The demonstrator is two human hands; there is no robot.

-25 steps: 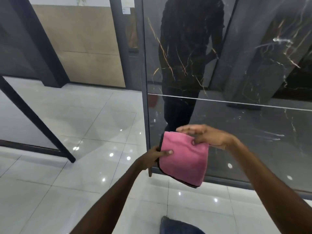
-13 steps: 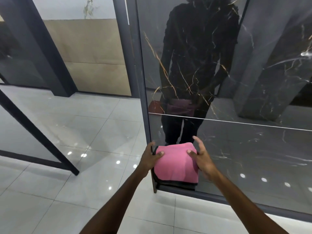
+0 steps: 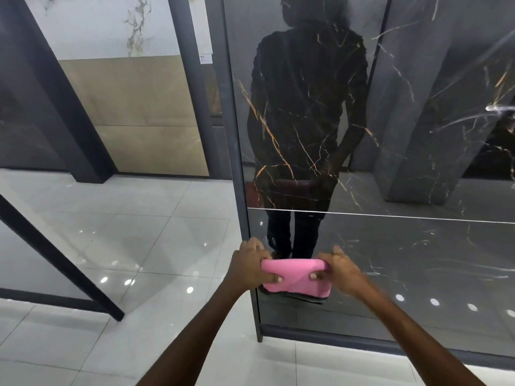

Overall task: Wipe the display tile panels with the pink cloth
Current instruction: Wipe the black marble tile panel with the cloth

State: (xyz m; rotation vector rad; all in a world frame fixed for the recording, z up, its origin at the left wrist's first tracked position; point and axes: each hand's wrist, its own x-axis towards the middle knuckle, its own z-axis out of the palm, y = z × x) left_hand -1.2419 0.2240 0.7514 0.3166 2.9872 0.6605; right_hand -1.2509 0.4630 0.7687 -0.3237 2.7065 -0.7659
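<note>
A tile showroom is filling the view here, glossy white floor tiles (image 3: 139, 246) catching the ceiling lights, and a tall dark marble display panel (image 3: 418, 260) with gold and white veins is standing upright on the right in a grey metal frame (image 3: 239, 162). A thin horizontal seam (image 3: 390, 215) is splitting that panel into an upper and a lower tile, and the polished face is mirroring a dark-clothed person. Farther back, a beige tile panel (image 3: 145, 112) is sitting under a white veined one (image 3: 111, 23), with a small label (image 3: 205, 58) stuck to the post beside them, and a black slanted frame bar (image 3: 55, 254) is cutting across the floor on the left. Down low, both bare arms are reaching forward, and the pink cloth (image 3: 295, 278) is folded into a thick pad with a dark edge showing along its bottom, stretched between the two hands right in front of the lower tile, near the panel's left edge. Whether it is touching the tile, I cannot tell. The left hand (image 3: 248, 264) is gripping the cloth's left end, fingers (image 3: 274, 279) curled under and pinching it. The right hand (image 3: 341, 270) is doing the same at the right end, fingers wrapped round the fold and pinching the fabric.
</note>
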